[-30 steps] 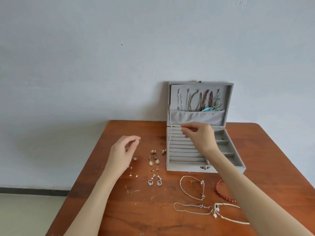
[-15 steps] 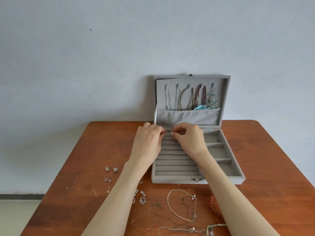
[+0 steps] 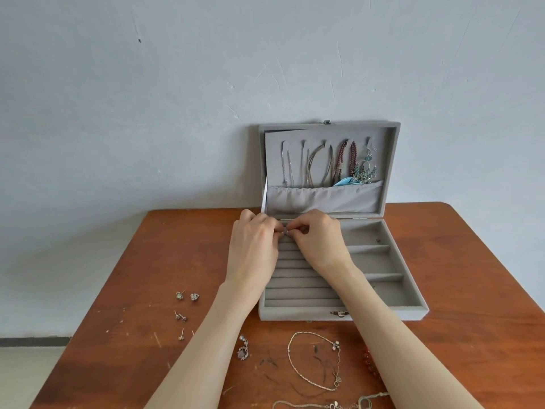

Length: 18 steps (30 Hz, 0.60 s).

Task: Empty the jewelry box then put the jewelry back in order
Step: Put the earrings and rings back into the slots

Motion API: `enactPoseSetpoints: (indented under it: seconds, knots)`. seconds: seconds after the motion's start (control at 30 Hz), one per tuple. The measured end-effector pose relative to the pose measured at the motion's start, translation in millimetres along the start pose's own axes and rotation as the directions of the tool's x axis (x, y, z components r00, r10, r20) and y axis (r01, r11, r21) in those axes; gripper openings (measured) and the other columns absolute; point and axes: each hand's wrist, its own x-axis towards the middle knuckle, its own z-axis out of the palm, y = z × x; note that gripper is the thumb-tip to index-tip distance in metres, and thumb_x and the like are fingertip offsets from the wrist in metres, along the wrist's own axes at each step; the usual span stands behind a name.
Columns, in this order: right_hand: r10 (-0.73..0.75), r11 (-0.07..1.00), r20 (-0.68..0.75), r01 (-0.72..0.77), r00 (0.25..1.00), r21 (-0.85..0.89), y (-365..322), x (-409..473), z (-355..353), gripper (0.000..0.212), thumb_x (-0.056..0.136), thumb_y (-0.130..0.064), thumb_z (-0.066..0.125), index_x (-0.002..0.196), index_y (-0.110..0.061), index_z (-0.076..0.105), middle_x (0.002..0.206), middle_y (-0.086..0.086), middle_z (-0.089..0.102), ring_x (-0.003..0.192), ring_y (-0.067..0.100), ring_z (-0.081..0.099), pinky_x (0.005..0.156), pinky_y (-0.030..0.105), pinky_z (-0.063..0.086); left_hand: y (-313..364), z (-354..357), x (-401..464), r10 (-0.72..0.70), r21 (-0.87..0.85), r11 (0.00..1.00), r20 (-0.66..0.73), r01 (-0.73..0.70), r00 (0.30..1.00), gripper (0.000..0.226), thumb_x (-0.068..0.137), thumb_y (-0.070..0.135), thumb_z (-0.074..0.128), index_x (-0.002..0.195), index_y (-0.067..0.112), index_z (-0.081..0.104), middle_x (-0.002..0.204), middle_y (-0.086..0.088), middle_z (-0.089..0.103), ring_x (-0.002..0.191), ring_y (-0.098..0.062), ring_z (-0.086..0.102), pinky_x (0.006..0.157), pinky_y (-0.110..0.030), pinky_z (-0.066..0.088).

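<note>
Jewelry box (image 3: 383, 312) unlabelled; both hands pinch a small earring (image 3: 285, 230).

Left hand (image 3: 253, 246), right hand (image 3: 320, 240) pinch small earring (image 3: 285, 230) over jewelry box (image 3: 339, 314) ring rolls.

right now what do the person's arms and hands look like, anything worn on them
Both forearms are bare from the bottom edge of the picture up to the hands, with no sleeves in view. The left hand and right hand show no gloves, watch, bracelet or ring that the picture makes visible. Nails look short and unpainted where they show.
</note>
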Motion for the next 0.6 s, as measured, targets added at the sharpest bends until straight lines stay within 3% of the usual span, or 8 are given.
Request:
enactPoseSetpoints:
  seconds: [0.13, 0.27, 0.4, 0.6]
  knots:
    - [0.001, 1.0, -0.002, -0.001, 1.0, -0.018, 0, 0, 1, 0.01, 0.081, -0.004, 0.061, 0.089, -0.005, 0.068, 0.092, 0.01, 0.069, 0.087, 0.024, 0.061, 0.078, 0.024, 0.043, -1, 1, 0, 0.018, 0.012, 1.0, -0.005, -0.018, 1.0, 0.009, 0.073, 0.003, 0.072, 0.079, 0.009, 0.074, 0.071, -0.003, 0.067, 0.071, -0.028, 0.052, 0.058, -0.038, 0.046]
    - [-0.021, 0.999, 0.014, 0.021, 1.0, -0.026, -4, -2, 0, 0.015, 0.081, -0.005, 0.061, 0.096, -0.004, 0.064, 0.096, 0.011, 0.067, 0.088, 0.024, 0.06, 0.083, 0.035, 0.047, -2, -5, -1, 0.07, 0.016, 0.997, 0.042, -0.07, 0.997, 0.011, 0.08, 0.008, 0.067, 0.088, 0.009, 0.073, 0.081, -0.003, 0.069, 0.079, -0.029, 0.052, 0.065, -0.042, 0.049]
    - [-0.053, 0.992, 0.05, 0.058, 0.997, -0.114, -10, -6, -6, 0.022, 0.084, -0.011, 0.059, 0.106, -0.006, 0.062, 0.106, 0.01, 0.063, 0.097, 0.026, 0.058, 0.084, 0.036, 0.047, -4, -24, -11, 0.131, -0.018, 0.991, 0.049, -0.13, 0.99, 0.02, 0.085, 0.012, 0.061, 0.103, 0.012, 0.069, 0.094, -0.001, 0.064, 0.092, -0.024, 0.052, 0.077, -0.035, 0.049]
    - [-0.147, 0.953, -0.004, 0.14, 0.989, -0.27, -30, -18, -17, 0.025, 0.09, -0.019, 0.054, 0.111, -0.008, 0.061, 0.107, 0.011, 0.062, 0.102, 0.028, 0.055, 0.086, 0.04, 0.046, -30, -71, -33, 0.106, 0.047, 0.993, 0.055, -0.109, 0.993, 0.022, 0.087, 0.014, 0.06, 0.108, 0.017, 0.064, 0.1, 0.002, 0.059, 0.094, -0.018, 0.053, 0.076, -0.026, 0.047]
